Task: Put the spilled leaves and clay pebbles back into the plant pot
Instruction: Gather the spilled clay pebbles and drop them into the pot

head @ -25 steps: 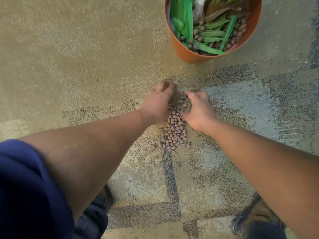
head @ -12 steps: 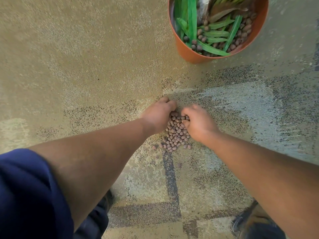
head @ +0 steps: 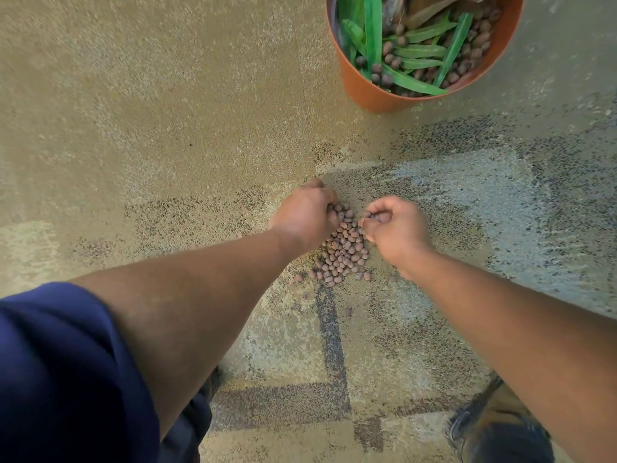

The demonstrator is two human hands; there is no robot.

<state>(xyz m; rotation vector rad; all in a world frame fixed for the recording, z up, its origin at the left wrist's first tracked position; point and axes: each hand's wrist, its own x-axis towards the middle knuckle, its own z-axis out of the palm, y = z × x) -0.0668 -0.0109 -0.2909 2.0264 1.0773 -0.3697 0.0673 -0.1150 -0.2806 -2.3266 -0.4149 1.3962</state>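
Clay pebbles (head: 344, 250) in a loose heap on the carpet (head: 167, 111), right between the two hands, heap running lengthwise from the fingers back toward the person, w/ a few strays trailing off at the near end. Left hand (head: 305, 213) curls in on the heap's left flank, fingers tucked under & hidden, so can't tell how much it holds. Right hand (head: 395, 225) cupped on the right flank, fingers bent round what looks like a couple of pebbles, not fully closed. Hands close together, not touching, heap in the gap.

Plant pot (head: 377, 91), orange, sits up ahead & to the right, well apart from the heap. Green leaves (head: 417, 55) & more pebbles already inside; no loose leaves seen on the floor. Right hand is the nearer one to the pot, so the carry likely goes forward-right.

Surface: patterned low-pile carpet, tan w/ grey & dark patches. Pebbles could roll or snag. Dark blue sleeve (head: 66, 362) lower left, a shoe (head: 467, 426) lower right. Nothing else of the room in view.
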